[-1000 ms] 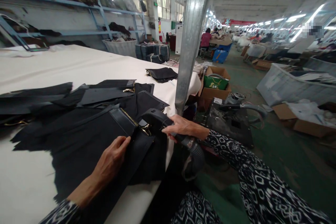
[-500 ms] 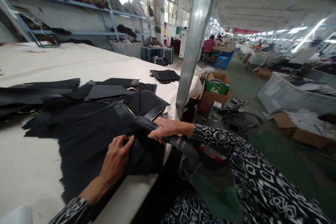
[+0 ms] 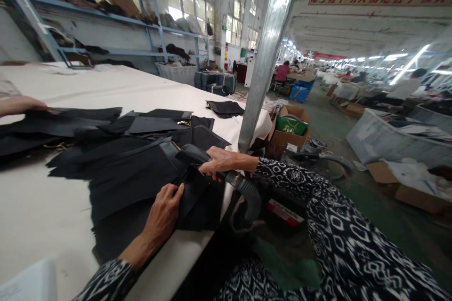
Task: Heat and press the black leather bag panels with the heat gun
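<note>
My right hand (image 3: pixel 221 162) is wrapped round the handle of a black steam iron (image 3: pixel 192 155) with a grey corrugated hose (image 3: pixel 247 193); the iron rests on a black garment (image 3: pixel 134 174) spread on the white table (image 3: pixel 106 89). The garment has a band with gold trim beside the iron. My left hand (image 3: pixel 164 211) pinches the black cloth near the table's front edge, just below the iron. More black pieces (image 3: pixel 155 124) lie stacked behind. Another person's hand (image 3: pixel 21 103) touches the black cloth at the far left.
A metal post (image 3: pixel 268 56) rises at the table's right edge. Cardboard boxes (image 3: pixel 291 124) and a white bin (image 3: pixel 388 136) stand on the green floor to the right. A small black pile (image 3: pixel 224 107) lies at the table's far corner. Shelves line the left wall.
My right hand has drawn the iron leftward along the garment's band. My left hand stays on the cloth. Another person's hand has come into view at the left.
</note>
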Demonstrator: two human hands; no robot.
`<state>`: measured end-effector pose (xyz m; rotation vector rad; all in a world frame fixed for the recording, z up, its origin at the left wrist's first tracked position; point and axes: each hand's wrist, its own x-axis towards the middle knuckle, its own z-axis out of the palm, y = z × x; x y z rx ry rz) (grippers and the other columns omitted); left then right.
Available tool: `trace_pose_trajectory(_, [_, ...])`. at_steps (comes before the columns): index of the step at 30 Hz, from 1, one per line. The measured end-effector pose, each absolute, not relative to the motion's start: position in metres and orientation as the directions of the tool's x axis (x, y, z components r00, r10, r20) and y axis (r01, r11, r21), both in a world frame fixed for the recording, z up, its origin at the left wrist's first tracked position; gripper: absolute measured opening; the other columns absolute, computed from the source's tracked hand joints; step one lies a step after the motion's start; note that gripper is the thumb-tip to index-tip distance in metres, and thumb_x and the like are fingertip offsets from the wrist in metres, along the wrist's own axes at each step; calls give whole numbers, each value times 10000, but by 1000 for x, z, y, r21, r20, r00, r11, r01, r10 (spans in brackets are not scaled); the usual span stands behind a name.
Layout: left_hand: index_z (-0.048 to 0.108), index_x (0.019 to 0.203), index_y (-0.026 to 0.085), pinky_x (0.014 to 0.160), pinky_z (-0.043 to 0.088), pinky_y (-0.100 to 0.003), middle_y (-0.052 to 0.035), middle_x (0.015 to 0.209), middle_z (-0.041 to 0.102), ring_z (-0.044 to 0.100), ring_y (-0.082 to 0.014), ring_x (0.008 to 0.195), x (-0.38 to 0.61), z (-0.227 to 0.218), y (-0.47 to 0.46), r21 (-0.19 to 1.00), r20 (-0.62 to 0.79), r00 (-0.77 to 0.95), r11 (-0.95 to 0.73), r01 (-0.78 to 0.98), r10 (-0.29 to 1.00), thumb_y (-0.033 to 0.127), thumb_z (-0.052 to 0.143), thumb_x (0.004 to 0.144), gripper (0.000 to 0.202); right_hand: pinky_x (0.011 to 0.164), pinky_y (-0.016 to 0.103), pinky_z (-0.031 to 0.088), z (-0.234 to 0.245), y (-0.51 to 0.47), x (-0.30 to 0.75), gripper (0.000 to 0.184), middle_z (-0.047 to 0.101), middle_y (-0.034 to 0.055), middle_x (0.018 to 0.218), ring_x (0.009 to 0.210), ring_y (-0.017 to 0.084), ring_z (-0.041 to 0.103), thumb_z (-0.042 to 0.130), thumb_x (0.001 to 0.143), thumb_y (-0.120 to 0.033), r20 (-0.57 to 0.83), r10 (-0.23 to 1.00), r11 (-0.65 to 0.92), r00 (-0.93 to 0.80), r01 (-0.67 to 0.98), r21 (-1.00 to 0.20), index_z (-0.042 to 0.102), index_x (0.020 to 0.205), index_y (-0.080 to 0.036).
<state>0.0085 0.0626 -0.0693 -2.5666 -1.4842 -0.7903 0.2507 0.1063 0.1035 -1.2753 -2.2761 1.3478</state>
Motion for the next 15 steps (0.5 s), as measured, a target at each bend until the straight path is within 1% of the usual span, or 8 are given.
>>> trace_pose_trajectory(3, [642,1245,123,911,524,-417,-135,1014,600,542,-267,997,9,-69,63,190,465,397,-527,828,791,92,382,912,424,484,245,532,98,99,253,204,626,13,731,567,132,606,605,850,-344,-302,708,190,-638,585,-789,523,788,-168])
trace_pose_trajectory(6, [630,1263,120,923,523,-417,-136,1022,603,543,-268,1003,10,-69,62,200,460,408,-539,818,789,77,376,902,444,472,245,532,86,101,245,218,624,18,742,564,135,615,603,849,-355,-349,667,197,-659,607,-770,510,784,-168])
trace_pose_trajectory(8, [621,1276,127,943,517,-423,-137,1040,607,542,-270,1023,9,-68,62,203,458,409,-540,817,790,79,376,904,448,462,236,523,79,108,236,221,621,15,738,555,130,612,595,853,-356,-341,662,205,-667,598,-775,498,779,-171])
trace_pose_trajectory(12, [637,1254,143,937,528,-406,-131,1041,609,553,-263,1027,7,-67,62,212,434,402,-525,824,806,102,392,911,424,459,233,511,75,121,222,286,625,10,757,580,136,616,664,813,-371,-246,736,211,-631,559,-802,447,782,-188])
trace_pose_trajectory(15, [651,1237,139,960,526,-399,-135,1062,617,566,-257,1038,5,-68,61,234,432,397,-526,818,810,100,379,907,430,464,241,505,82,123,229,290,633,26,753,575,139,608,668,815,-384,-207,798,171,-566,542,-823,473,770,-175])
